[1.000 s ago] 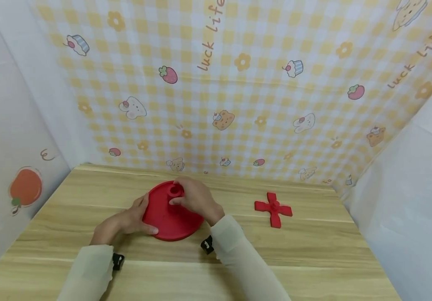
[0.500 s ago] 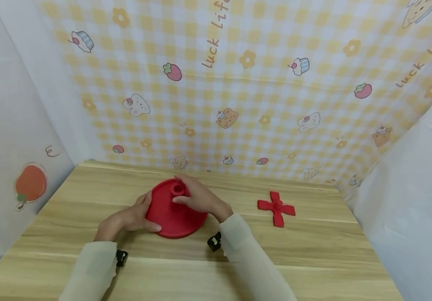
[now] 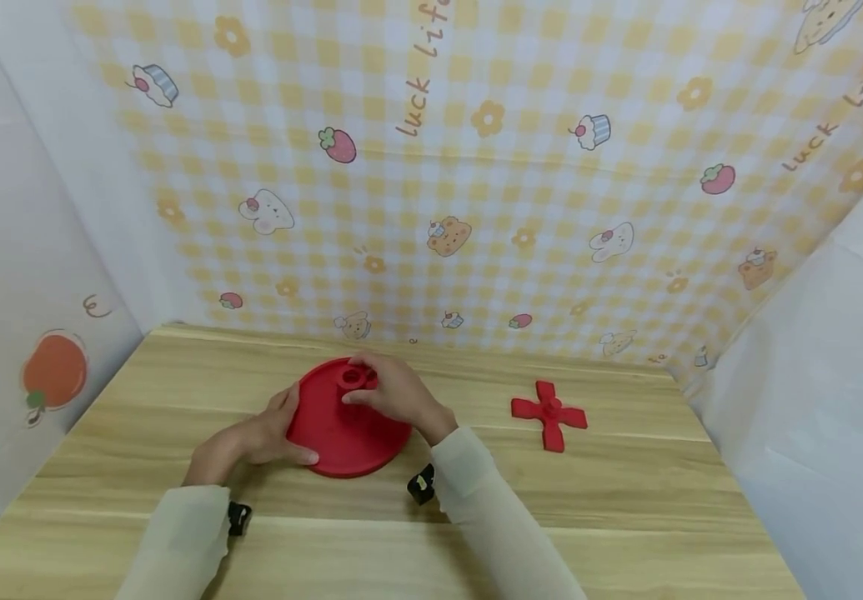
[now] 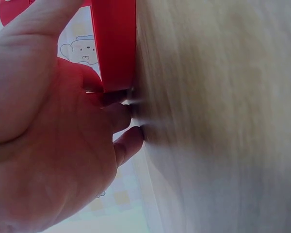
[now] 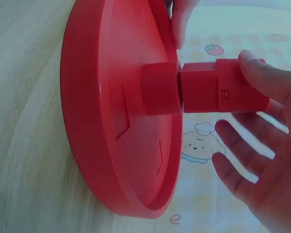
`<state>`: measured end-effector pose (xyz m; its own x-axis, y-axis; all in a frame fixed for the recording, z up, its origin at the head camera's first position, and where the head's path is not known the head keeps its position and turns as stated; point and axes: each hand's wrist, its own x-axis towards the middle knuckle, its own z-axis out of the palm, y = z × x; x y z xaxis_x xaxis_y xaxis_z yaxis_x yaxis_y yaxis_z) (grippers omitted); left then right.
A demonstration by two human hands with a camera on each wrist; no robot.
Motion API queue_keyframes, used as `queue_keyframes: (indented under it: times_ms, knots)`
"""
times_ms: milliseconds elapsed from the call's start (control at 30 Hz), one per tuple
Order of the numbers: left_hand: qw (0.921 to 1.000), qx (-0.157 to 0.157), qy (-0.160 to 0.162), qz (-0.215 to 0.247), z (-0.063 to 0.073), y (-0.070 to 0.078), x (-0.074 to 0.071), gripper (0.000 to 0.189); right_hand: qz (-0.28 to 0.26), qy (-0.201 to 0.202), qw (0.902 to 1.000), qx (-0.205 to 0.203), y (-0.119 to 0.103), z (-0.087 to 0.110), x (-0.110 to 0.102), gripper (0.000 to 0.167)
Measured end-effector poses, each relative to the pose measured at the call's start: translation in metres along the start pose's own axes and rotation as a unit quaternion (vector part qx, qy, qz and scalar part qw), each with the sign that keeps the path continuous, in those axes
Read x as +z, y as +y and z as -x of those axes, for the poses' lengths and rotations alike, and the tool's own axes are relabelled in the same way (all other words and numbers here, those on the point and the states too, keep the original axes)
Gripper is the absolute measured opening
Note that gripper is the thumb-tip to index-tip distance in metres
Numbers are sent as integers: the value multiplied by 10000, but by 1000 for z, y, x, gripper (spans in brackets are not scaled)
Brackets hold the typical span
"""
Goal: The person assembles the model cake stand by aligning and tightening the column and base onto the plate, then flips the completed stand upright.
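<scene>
A red round base with a raised rim lies on the wooden table. My left hand holds its left edge, thumb on the near rim and fingers around the far side. From the base's middle rises a short round post. End to end with it stands a red hollow piece marked "33", with a thin dark seam between the two. My right hand pinches this piece near its top, its other fingers loosely bent beside it. A red four-armed cross with a central knob lies apart, to the right.
A yellow checked cloth hangs behind the table's far edge. White sheets stand at the left and right. A black wrist camera sits below the right wrist.
A red part beside the hollow piece's ring now shows between my right thumb and fingers. The left hand keeps its hold on the base. The head view has shifted slightly.
</scene>
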<state>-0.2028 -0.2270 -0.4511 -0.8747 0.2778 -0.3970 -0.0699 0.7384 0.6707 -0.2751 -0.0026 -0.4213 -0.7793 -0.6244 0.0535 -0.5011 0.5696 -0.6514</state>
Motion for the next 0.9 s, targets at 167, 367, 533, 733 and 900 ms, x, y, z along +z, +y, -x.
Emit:
queue_keyframes:
  times_ms: [167,367,533,733,900]
  knots:
    - [10000,38,6,37,0,1,0,128,268,329,9983,396,-3,-1,3,43]
    - [10000,-44,15,50,-1,1,-2,129,520,441,9972,315,-2,-1,5,51]
    - [10000,18,10,42,-1,-1,-1,128,-363,114,9993,48,6,2,1,64]
    - [9999,87,-24,51,0,-3,1,128,-1054,-380,9920,-582,12,3,-5,61]
    - [9999,83,-43,51,2,-1,0,128,-1033,-416,9925,-499,11,2,-4,55]
